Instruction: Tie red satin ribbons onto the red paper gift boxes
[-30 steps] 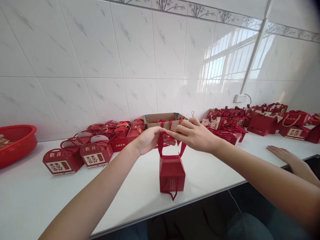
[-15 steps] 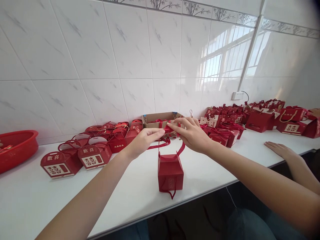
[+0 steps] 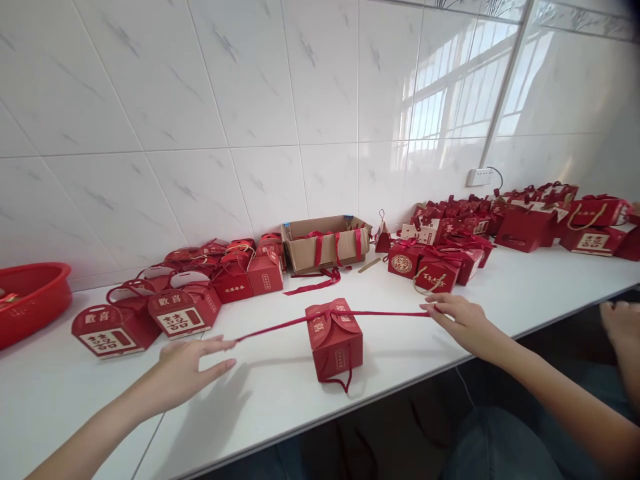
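A small red gift box [image 3: 336, 340] stands on the white table in front of me, its top flaps folded in and a cord handle hanging at its front. A thin red ribbon [image 3: 383, 313] crosses its top with a knot or crossing at the middle. My left hand [image 3: 193, 370] holds one end of this ribbon at its fingertips, left of the box, thumb held apart. On the right, my right hand [image 3: 463, 323] grips the other end between its fingers. The ribbon stretches taut between both hands. Neither hand touches the box.
Behind stands an open cardboard box [image 3: 325, 252] with red ribbons over its edge; a loose ribbon [image 3: 313, 285] lies before it. Red gift boxes [image 3: 183, 310] sit left, more [image 3: 440, 270] right. A red basin [image 3: 37, 313] is far left. Another person's hand [image 3: 620, 327] shows at right.
My hands have moved apart and down from above the box, drawing the ribbon out sideways. The box top is now closed under the ribbon. The other person's hand has left the table.
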`<state>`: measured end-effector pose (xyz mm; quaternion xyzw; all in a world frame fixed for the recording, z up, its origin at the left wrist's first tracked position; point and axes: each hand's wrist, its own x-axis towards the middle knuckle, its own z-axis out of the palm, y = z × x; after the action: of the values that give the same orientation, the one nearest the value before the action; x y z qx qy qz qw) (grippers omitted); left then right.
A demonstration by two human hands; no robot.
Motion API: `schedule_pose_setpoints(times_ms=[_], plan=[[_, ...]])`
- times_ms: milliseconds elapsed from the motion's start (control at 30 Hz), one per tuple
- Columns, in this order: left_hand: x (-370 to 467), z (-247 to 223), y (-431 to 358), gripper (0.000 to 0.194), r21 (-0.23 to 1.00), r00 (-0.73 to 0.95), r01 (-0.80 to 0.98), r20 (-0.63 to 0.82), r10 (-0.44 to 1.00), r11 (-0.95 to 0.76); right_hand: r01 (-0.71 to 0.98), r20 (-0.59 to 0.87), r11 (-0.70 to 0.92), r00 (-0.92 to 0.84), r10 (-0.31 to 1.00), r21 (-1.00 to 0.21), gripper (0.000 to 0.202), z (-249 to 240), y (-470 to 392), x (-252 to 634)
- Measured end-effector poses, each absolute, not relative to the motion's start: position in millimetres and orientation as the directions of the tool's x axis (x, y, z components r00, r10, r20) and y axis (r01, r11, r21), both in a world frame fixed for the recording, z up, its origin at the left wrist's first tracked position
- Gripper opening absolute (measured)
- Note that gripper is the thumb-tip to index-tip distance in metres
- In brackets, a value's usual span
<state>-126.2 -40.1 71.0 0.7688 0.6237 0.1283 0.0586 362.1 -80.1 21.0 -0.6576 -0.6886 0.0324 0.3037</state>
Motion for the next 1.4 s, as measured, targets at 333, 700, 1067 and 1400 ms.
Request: schedule_pose_setpoints(times_ms=[333,700,1067,1400], plan=[[-20,73,-26,0.036,0.455,0.204,0.809,0.379,0.903,-0.373,0.600,0.431,0.367,-0.040,0.902,-0.711,0.036,44,-56,279],[23,53,-26,0.043,0.710,0.250,0.604,0.261,0.932,-0.361,0.215,0.046,0.074,-0.131,0.990,-0.974,0.038,25,-38,233],[20,50,-20,0.052,0.703,0.263,0.657,0.128,0.956,-0.274,0.242,0.160,0.173,-0.072,0.984,-0.955,0.038,23,-42,243],[9,41,-16,0.050,0.717,0.270,0.633,0.151,0.951,-0.294,0.335,0.307,0.330,-0.120,0.944,-0.883,0.039,22,-50,270]])
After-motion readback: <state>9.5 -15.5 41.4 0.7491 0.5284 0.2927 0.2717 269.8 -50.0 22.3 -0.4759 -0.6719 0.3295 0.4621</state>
